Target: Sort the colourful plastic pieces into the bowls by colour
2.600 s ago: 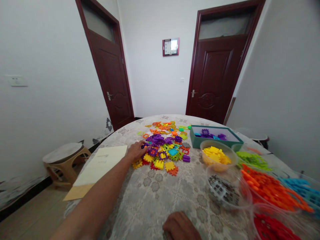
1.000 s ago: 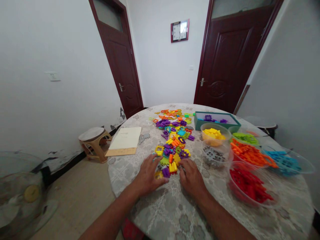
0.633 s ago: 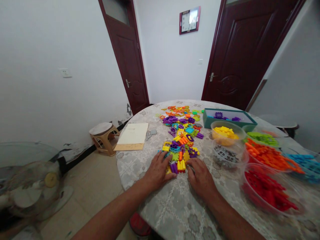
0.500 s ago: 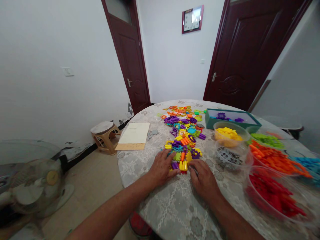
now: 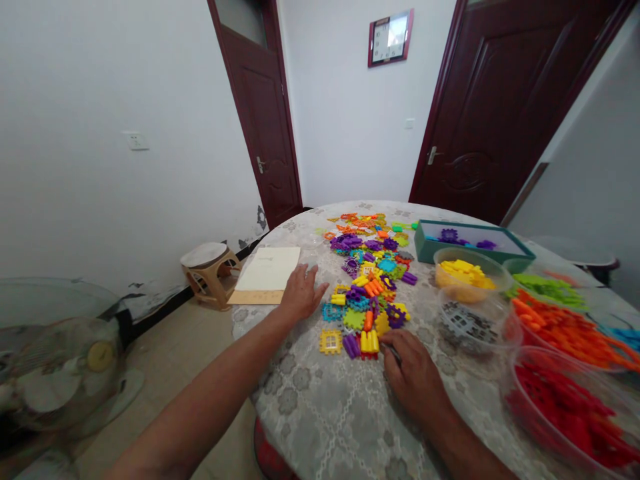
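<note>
My left hand [image 5: 303,293], open with its fingers apart, is over the right edge of an open notebook [image 5: 273,270], left of the pile. My right hand [image 5: 413,363] rests on the table by the pile's near right end, fingers curled around a slim dark grey object [image 5: 395,353] whose kind I cannot make out. Near its fingertips lie yellow peg-like pieces [image 5: 369,342] on a red piece. Beside these are purple pegs [image 5: 352,346] and a yellow square window-like piece [image 5: 331,341]. Plastic building pieces [image 5: 355,319] in many colours stretch away in a long heap.
On the right stand clear tubs of yellow pieces [image 5: 465,275], grey pieces [image 5: 467,325], red pieces [image 5: 570,407], orange pieces [image 5: 565,327] and green pieces [image 5: 547,289]. Behind them is a green box [image 5: 425,248]. A stool [image 5: 210,273] and a fan [image 5: 60,373] are left of the table.
My left hand has left the near end of the pile and moved left and away from me to the notebook, uncovering the yellow square piece. My right hand has stayed by the pile.
</note>
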A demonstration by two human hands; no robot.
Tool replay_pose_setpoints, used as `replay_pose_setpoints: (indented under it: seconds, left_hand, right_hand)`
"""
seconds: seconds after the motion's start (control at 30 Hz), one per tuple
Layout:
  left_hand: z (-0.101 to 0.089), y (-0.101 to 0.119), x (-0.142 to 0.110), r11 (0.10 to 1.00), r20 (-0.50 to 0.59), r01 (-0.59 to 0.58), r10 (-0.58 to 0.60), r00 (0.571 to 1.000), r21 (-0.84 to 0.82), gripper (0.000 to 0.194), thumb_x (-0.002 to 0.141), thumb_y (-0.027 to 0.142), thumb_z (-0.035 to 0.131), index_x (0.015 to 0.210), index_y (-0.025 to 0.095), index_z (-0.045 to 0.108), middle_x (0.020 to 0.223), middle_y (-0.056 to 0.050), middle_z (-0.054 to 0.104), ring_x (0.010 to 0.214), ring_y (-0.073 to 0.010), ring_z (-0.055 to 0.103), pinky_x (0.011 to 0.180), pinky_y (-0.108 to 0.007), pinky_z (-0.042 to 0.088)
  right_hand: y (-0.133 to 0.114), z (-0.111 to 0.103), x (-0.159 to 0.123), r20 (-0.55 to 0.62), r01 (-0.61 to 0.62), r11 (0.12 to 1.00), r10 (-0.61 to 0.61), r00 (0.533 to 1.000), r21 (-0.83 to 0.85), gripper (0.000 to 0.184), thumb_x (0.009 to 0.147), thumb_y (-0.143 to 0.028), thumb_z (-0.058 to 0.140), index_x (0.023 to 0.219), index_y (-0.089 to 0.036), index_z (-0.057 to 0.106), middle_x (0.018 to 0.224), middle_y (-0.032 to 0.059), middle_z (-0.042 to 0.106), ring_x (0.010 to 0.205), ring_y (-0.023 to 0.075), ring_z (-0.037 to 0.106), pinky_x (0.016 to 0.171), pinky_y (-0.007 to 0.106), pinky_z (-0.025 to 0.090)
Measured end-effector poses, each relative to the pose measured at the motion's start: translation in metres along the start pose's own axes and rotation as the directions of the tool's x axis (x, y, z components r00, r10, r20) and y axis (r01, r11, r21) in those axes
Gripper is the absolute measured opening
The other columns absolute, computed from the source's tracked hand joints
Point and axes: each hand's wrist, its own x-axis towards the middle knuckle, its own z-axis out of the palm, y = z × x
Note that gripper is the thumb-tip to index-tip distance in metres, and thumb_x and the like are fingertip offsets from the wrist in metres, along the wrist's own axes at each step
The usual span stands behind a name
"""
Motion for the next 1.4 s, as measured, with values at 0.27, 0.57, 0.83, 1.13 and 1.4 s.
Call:
replay_pose_setpoints:
  seconds: [0.27, 0.57, 0.83, 1.13, 1.4]
  left_hand:
    - [0.026, -0.014, 0.039, 0.997, 0.089, 0.067, -0.07, 0.994, 0.035, 0.06, 0.102, 0.052, 0.048, 0.143, 0.009, 0.054, 0.149, -0.028, 0.054, 0.145, -0.0405, 0.045, 0.118, -0.058, 0.034]
    - [0.007, 0.013, -0.012, 0.994, 0.154, -0.095, 0.103, 0.983, -0.057, 0.052, 0.106, 0.049, 0.041, 0.139, 0.011, 0.057, 0.147, -0.021, 0.055, 0.142, -0.029, 0.049, 0.122, -0.043, 0.037]
    - [-0.022, 0.028, -0.094, 0.967, 0.181, -0.128, 0.17, 0.969, -0.221, 0.073, 0.096, 0.065, 0.053, 0.153, 0.019, 0.047, 0.161, -0.021, 0.044, 0.151, -0.0357, 0.041, 0.121, -0.055, 0.041]
    - [0.009, 0.075, -0.127, 0.988, 0.146, -0.082, 0.102, 0.984, -0.134, 0.111, 0.075, 0.071, 0.076, 0.163, 0.017, 0.032, 0.169, -0.026, 0.029, 0.156, -0.0456, 0.028, 0.123, -0.065, 0.03]
    - [0.006, 0.121, -0.101, 0.995, 0.157, -0.026, 0.042, 0.987, -0.098, 0.086, 0.084, 0.06, 0.071, 0.156, 0.019, 0.048, 0.165, -0.023, 0.039, 0.154, -0.0463, 0.031, 0.122, -0.067, 0.028]
  right_hand:
    - [-0.001, 0.0, 0.001, -0.012, -0.008, 1.0, 0.008, 1.0, -0.007, 0.022, 0.092, -0.013, 0.051, 0.1, -0.022, 0.069, 0.104, 0.0088, 0.07, 0.1, 0.0258, 0.065, 0.092, 0.041, 0.051]
    - [0.002, 0.002, 0.001, 0.025, -0.011, 1.0, 0.011, 1.0, -0.014, 0.021, 0.094, -0.014, 0.05, 0.101, -0.021, 0.068, 0.103, 0.0097, 0.069, 0.101, 0.0265, 0.064, 0.094, 0.043, 0.05]
    - [0.002, 0.005, 0.001, -0.013, -0.019, 1.0, 0.019, 1.0, 0.001, 0.025, 0.092, -0.011, 0.049, 0.104, -0.021, 0.068, 0.106, 0.0099, 0.068, 0.101, 0.0259, 0.063, 0.095, 0.042, 0.051]
    - [0.002, 0.012, 0.002, -0.059, -0.041, 0.999, 0.043, 0.997, 0.029, 0.032, 0.086, -0.004, 0.047, 0.104, -0.021, 0.067, 0.105, 0.0088, 0.067, 0.101, 0.0246, 0.063, 0.096, 0.04, 0.051]
    - [-0.003, 0.003, 0.006, -0.072, -0.019, 0.999, 0.021, 0.997, 0.029, 0.034, 0.081, -0.006, 0.052, 0.108, -0.021, 0.067, 0.106, 0.009, 0.068, 0.102, 0.0252, 0.063, 0.095, 0.04, 0.053]
